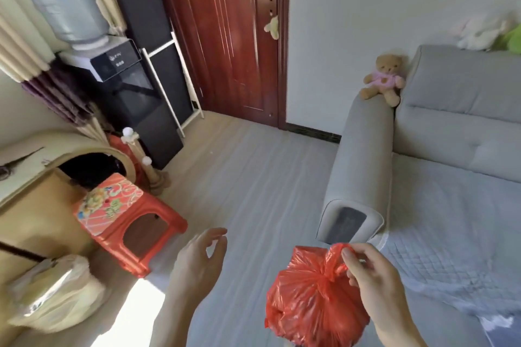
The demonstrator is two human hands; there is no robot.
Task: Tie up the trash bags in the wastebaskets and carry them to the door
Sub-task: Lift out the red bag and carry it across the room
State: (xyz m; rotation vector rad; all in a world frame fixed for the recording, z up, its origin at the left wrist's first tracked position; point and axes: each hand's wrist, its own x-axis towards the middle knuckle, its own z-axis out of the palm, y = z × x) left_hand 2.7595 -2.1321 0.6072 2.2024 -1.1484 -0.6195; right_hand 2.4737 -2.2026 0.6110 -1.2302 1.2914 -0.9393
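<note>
Red bag (310,298) hangs right under your right hand (372,287), off the floor, with its neck gathered into a knot and loose ears above. Your thumb and fingers pinch one ear just above the knot, and the bag body bulges below and left of the knuckles. Left hand (200,259) is apart from it, off to the bag's left, empty, fingers loosely curled. Handling guess: thin film, soft, crinkly, probably light, since a fingertip pinch carries it without stretching the neck much. Film looks slick, so one pinched ear could slip or tear if the load swings. Better to hook your fingers under the knot or take both ears. Don't squeeze the body; I can't tell what's inside. Door (225,36) is well ahead of both hands and looks shut. Sofa (363,155) arm is just beyond the right hand, stool (124,217) beyond the left. What looks like a bin (56,298) with a pale liner sits low, left of your left hand. Can't tell if that liner is tied.
</note>
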